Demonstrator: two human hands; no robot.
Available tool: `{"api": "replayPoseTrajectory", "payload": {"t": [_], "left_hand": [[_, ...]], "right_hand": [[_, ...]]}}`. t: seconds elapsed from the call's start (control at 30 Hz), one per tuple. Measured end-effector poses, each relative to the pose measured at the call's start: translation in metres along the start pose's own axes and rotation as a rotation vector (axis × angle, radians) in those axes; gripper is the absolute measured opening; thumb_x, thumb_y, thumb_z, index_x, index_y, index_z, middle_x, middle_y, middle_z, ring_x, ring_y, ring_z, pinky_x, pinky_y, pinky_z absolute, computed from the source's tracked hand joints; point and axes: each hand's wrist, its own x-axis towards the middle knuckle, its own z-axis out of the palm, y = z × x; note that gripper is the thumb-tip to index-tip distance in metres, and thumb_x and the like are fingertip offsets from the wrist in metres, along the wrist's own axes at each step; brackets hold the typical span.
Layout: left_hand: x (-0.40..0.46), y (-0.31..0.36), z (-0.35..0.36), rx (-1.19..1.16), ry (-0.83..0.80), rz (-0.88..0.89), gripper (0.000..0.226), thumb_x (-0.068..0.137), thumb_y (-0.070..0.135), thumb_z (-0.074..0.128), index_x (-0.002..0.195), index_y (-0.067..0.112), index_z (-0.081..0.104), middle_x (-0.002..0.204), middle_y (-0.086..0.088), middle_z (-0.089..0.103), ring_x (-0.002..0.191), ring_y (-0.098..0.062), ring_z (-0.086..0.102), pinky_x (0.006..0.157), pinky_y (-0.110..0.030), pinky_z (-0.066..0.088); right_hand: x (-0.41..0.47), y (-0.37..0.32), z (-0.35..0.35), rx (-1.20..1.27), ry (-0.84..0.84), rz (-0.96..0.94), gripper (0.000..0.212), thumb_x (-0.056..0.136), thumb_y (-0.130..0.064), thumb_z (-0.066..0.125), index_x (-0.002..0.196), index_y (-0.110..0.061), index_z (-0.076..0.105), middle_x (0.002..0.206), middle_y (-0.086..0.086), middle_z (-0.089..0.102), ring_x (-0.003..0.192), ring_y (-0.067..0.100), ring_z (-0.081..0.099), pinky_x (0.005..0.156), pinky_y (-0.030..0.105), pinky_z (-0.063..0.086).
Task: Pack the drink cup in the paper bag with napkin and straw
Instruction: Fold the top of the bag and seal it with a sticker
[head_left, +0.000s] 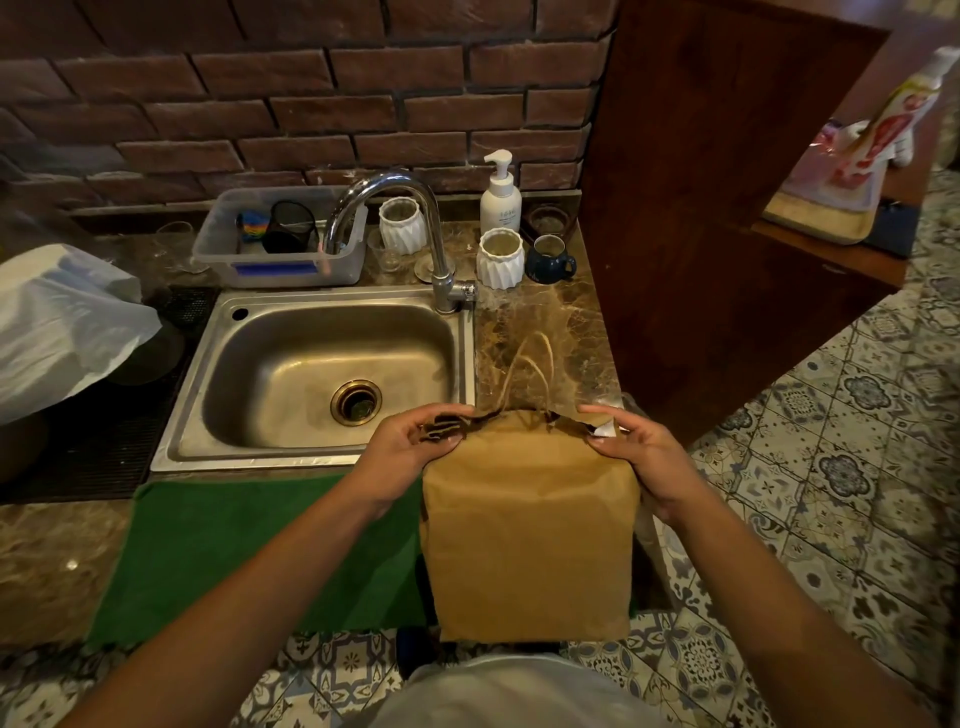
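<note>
A brown paper bag (530, 540) stands upright at the counter's near right corner, beside the sink. Its twine handles (530, 374) rise from the top edge. My left hand (410, 452) pinches the bag's top left corner. My right hand (639, 452) pinches the top right corner, where a bit of white paper, perhaps the napkin (607, 429), shows at the opening. The mouth of the bag is pressed nearly closed. The drink cup and the straw are not visible; the inside of the bag is hidden.
A steel sink (311, 374) with a tall tap (405, 208) lies left of the bag. A green mat (249, 551) covers the front edge. Behind are a plastic tub (280, 260), two white ribbed cups (500, 260), a soap pump (500, 197) and a blue mug (549, 260). A wooden panel (701, 208) stands right.
</note>
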Motion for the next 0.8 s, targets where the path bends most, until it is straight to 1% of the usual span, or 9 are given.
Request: {"api": "replayPoseTrajectory", "payload": {"t": [0.1, 0.23, 0.27, 0.37, 0.43, 0.5, 0.63, 0.7, 0.8], "left_hand": [[-0.003, 0.001, 0.0, -0.043, -0.008, -0.006, 0.036, 0.089, -0.009, 0.065, 0.111, 0.018, 0.076, 0.108, 0.005, 0.079, 0.102, -0.007, 0.073, 0.085, -0.019, 0.057], [-0.003, -0.001, 0.001, 0.001, -0.025, -0.03, 0.03, 0.09, 0.0, 0.07, 0.112, 0.02, 0.074, 0.108, 0.004, 0.079, 0.108, -0.011, 0.071, 0.092, -0.024, 0.055], [-0.004, 0.0, 0.001, 0.009, -0.032, -0.035, 0.03, 0.09, -0.001, 0.069, 0.108, 0.022, 0.075, 0.105, 0.005, 0.08, 0.107, -0.011, 0.071, 0.092, -0.025, 0.055], [-0.006, 0.004, 0.002, 0.028, -0.072, -0.005, 0.036, 0.09, -0.005, 0.066, 0.11, 0.023, 0.075, 0.108, 0.006, 0.079, 0.107, -0.006, 0.071, 0.093, -0.021, 0.056], [-0.007, 0.008, 0.003, 0.029, -0.094, 0.023, 0.037, 0.092, -0.003, 0.066, 0.118, 0.022, 0.074, 0.115, 0.004, 0.078, 0.112, -0.006, 0.069, 0.096, -0.022, 0.055], [-0.007, 0.01, 0.004, -0.001, -0.093, 0.035, 0.037, 0.092, -0.004, 0.064, 0.115, 0.022, 0.075, 0.113, 0.003, 0.078, 0.108, -0.008, 0.071, 0.092, -0.022, 0.056], [-0.005, 0.009, 0.003, -0.086, -0.042, 0.034, 0.04, 0.088, -0.011, 0.063, 0.082, 0.024, 0.08, 0.092, 0.004, 0.079, 0.088, -0.014, 0.074, 0.074, -0.023, 0.058], [-0.004, 0.008, 0.0, -0.084, -0.05, 0.045, 0.042, 0.086, -0.011, 0.064, 0.07, 0.026, 0.078, 0.084, 0.006, 0.076, 0.082, -0.014, 0.071, 0.071, -0.024, 0.056], [-0.004, 0.012, -0.003, -0.102, -0.091, 0.056, 0.039, 0.083, -0.008, 0.066, 0.068, 0.026, 0.077, 0.081, 0.008, 0.075, 0.079, -0.012, 0.07, 0.069, -0.023, 0.057]], "right_hand": [[-0.003, -0.003, -0.001, 0.016, -0.018, -0.009, 0.041, 0.092, 0.012, 0.057, 0.124, -0.01, 0.069, 0.091, 0.017, 0.079, 0.072, 0.02, 0.076, 0.064, 0.029, 0.063], [-0.01, -0.016, -0.004, -0.117, -0.082, -0.025, 0.042, 0.093, 0.009, 0.06, 0.13, -0.011, 0.064, 0.075, 0.001, 0.078, 0.068, 0.013, 0.074, 0.062, 0.024, 0.06], [-0.011, -0.02, -0.006, -0.171, -0.102, -0.026, 0.046, 0.09, 0.005, 0.066, 0.131, -0.016, 0.065, 0.081, 0.0, 0.078, 0.074, 0.014, 0.075, 0.066, 0.025, 0.06], [-0.011, -0.029, -0.012, -0.25, -0.218, 0.013, 0.058, 0.081, -0.016, 0.083, 0.134, -0.032, 0.066, 0.122, 0.009, 0.074, 0.108, 0.027, 0.073, 0.091, 0.039, 0.059], [-0.011, -0.037, -0.008, -0.343, -0.255, 0.012, 0.053, 0.081, -0.022, 0.082, 0.131, -0.036, 0.068, 0.135, 0.0, 0.068, 0.121, 0.02, 0.068, 0.099, 0.039, 0.055], [-0.009, -0.043, 0.0, -0.438, -0.236, -0.043, 0.04, 0.087, -0.011, 0.078, 0.116, -0.039, 0.077, 0.126, -0.011, 0.073, 0.115, 0.008, 0.069, 0.09, 0.028, 0.057], [-0.006, -0.048, 0.007, -0.488, -0.18, -0.119, 0.035, 0.089, 0.012, 0.067, 0.088, -0.019, 0.084, 0.094, 0.0, 0.082, 0.089, 0.009, 0.076, 0.074, 0.019, 0.056], [-0.006, -0.048, 0.007, -0.523, -0.203, -0.135, 0.032, 0.089, 0.013, 0.065, 0.085, -0.014, 0.082, 0.088, 0.0, 0.082, 0.084, 0.007, 0.076, 0.072, 0.017, 0.055], [-0.007, -0.053, 0.004, -0.501, -0.243, -0.108, 0.029, 0.088, 0.013, 0.067, 0.088, -0.012, 0.081, 0.087, -0.003, 0.082, 0.083, 0.006, 0.076, 0.071, 0.017, 0.056]]}}
